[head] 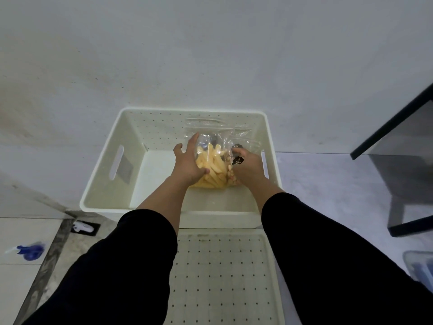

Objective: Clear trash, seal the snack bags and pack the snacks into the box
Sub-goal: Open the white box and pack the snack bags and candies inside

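Item — clear snack bags [214, 165], yellow sticks inside, standing in the white box [112, 198] toward its 3 o'clock wall. Left hand [187, 164] is cupping the bags at 9 o'clock; right hand [247, 166] is gripping them at 3 o'clock. Advice — be lowering them level, zip tops upward, releasing once the bases are resting flat.

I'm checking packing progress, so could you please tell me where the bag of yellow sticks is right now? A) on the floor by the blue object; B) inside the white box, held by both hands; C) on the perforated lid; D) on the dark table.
B: the bag sits inside the box, with the left hand and the right hand on either side of it.
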A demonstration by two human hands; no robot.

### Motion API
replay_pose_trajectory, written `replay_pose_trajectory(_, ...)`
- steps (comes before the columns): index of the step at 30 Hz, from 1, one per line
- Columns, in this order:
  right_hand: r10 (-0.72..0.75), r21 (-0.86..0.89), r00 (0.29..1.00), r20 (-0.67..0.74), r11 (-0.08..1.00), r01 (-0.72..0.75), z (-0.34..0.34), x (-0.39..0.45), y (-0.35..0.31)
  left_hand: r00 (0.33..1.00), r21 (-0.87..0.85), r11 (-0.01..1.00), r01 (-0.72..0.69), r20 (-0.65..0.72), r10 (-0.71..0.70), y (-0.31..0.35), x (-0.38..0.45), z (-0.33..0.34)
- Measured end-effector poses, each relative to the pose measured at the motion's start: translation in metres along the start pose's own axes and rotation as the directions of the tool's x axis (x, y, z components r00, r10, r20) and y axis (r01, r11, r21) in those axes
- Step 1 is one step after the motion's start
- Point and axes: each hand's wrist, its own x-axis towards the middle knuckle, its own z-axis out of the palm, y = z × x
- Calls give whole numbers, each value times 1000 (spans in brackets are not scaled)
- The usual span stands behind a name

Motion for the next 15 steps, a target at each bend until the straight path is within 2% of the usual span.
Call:
replay_pose_trajectory(6,-41,-24,998,-36,999,40,-21,-32,-20,997,111,991,-77,9,77,10,-19,-20)
replay_pose_trajectory(15,-60,-18,964,-260,998,57,-62,-141,-42,954,187,936,-300,82,289,66,-103,-57)
